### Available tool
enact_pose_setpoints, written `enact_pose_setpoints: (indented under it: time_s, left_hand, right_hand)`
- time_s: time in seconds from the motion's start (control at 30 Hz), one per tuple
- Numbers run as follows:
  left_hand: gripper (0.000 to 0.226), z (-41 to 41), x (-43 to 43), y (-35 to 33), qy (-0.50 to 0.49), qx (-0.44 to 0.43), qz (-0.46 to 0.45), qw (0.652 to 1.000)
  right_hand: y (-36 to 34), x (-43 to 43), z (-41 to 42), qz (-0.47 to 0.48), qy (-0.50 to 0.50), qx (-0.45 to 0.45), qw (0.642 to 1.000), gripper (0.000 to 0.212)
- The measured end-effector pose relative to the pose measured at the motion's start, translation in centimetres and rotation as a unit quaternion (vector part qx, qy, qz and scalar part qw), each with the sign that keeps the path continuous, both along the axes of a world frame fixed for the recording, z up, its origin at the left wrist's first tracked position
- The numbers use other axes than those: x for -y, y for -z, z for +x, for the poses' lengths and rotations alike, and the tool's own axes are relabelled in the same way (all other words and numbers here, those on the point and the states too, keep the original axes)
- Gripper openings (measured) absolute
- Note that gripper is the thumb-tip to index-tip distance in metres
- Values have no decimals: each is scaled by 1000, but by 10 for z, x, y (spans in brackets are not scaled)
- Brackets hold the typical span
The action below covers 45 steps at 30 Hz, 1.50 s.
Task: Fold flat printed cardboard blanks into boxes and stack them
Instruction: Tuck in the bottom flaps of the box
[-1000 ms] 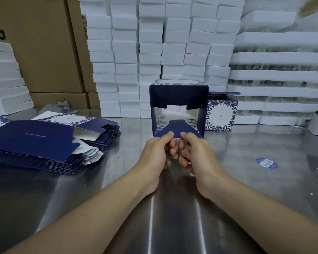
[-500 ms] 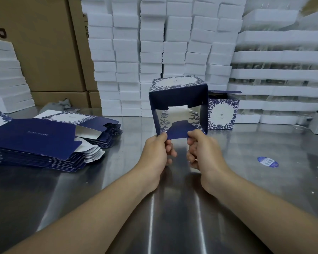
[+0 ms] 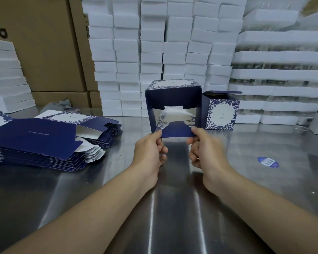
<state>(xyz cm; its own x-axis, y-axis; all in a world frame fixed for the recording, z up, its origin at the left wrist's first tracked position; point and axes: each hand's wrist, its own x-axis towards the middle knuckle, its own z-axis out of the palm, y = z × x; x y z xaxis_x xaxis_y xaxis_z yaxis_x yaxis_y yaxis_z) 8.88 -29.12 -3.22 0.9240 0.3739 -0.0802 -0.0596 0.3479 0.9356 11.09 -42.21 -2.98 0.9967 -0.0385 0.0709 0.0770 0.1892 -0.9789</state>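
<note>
Pinching one blue flap (image 3: 175, 132) with two hands, left hand (image 3: 151, 149) and right hand (image 3: 204, 148), one at each end | one half-made box (image 3: 173, 94) held up over the desk (image 3: 173, 208) | two piles of flat blanks (image 3: 44, 143) at left | one finished box (image 3: 221, 114) behind, right

A stack of flat blanks (image 3: 44, 142) lies at the bench's (image 3: 173, 217) left edge. The open box (image 3: 173, 96) is over mid-bench, and a finished box (image 3: 221, 114) stands just behind to its right, near the far edge.
</note>
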Motion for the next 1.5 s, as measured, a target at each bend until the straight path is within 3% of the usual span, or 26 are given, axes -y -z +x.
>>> enact_pose_setpoints:
  time_s: [0.23, 0.37, 0.57, 0.67, 0.77, 0.83, 0.93, 1.07, 1.2, 1.33, 1.5]
  left_hand:
    - [39, 6, -2, 3, -6, 12, 13, 1000]
    - [24, 7, 1, 3, -3, 37, 3, 999]
    - [45, 1, -5, 0, -68, 115, -4, 991]
    - [38, 1, -9, -3, -67, 115, -11, 991]
    - [39, 2, -8, -2, -48, 96, -4, 994]
    - [35, 4, -9, -1, -47, 93, 20, 994]
    - [33, 7, -7, 5, -45, 87, 84, 992]
    - [47, 8, -4, 10, -82, 94, 200, 972]
    - [71, 8, -6, 11, -74, 124, 220, 965]
    - [65, 6, -3, 12, -72, 140, 250, 955]
    - [53, 5, -2, 12, -83, 125, 237, 960]
  right_hand:
    - [2, -1, 3, -13, 7, 17, 1000, 37]
    - [-1, 0, 3, -2, -9, 21, 1000, 36]
    - [3, 0, 0, -93, -71, 60, 991, 39]
    - [7, 0, 2, -127, -51, 73, 988, 40]
    - [9, 1, 6, -141, -16, 67, 988, 26]
    - [9, 2, 7, -129, 5, 66, 989, 24]
    - [12, 6, 12, -124, 29, 114, 985, 53]
    - [15, 5, 14, -115, 35, 174, 977, 47]
    - [14, 6, 13, -136, 45, 190, 971, 60]
    - [13, 7, 12, -178, 64, 195, 963, 62]
    - [13, 9, 14, -179, 89, 194, 960, 48]
